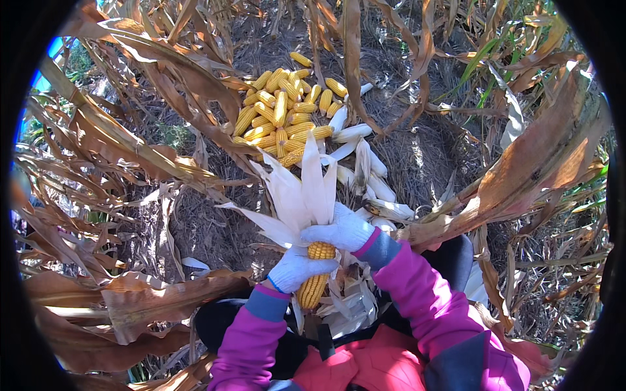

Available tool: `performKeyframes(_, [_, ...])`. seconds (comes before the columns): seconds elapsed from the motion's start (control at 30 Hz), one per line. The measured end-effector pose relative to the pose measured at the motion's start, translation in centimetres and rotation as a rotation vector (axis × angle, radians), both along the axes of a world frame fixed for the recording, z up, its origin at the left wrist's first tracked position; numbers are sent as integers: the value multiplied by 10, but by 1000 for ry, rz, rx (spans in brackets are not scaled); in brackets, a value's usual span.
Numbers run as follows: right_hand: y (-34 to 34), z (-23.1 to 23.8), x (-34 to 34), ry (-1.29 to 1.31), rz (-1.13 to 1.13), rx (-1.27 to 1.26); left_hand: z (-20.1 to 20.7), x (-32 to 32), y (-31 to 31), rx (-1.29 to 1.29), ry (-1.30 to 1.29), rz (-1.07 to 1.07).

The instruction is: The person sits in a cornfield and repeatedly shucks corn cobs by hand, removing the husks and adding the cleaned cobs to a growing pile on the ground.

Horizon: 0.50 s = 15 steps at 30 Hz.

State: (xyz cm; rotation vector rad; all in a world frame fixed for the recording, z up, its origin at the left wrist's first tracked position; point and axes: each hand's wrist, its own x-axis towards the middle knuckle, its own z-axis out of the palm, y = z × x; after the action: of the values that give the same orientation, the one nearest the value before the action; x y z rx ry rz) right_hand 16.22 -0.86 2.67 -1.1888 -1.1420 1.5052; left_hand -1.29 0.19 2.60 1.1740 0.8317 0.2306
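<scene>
A yellow ear of corn (313, 291) is held in front of me, its bare kernels toward my body and its pale husk leaves (302, 195) fanned out at the far end. Both hands wear white knit gloves. My left hand (301, 267) is wrapped round the middle of the ear. Just beyond it, my right hand (339, 229) is closed round the base of the ear where the husk joins. The husk leaves spread up and to the left past my right hand.
Beyond the ear lies a pile of husked yellow corn (280, 111) on the ground. Ears still in pale husks (375, 176) lie right of it. Stripped husks (349, 306) are heaped by my lap. Dry corn stalks and leaves (515, 163) lean in from both sides.
</scene>
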Motion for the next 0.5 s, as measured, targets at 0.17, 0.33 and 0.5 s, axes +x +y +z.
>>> performKeyframes(0.17, [4, -34, -11, 84, -245, -44, -2, 9, -10, -40, -138, 106])
performKeyframes(0.33, [13, -1, -23, 675, -610, -188, -23, 5, -10, -28, -169, 151])
performKeyframes(0.5, [16, -5, -22, 1055, -548, -222, -26, 16, -25, -206, -362, 422])
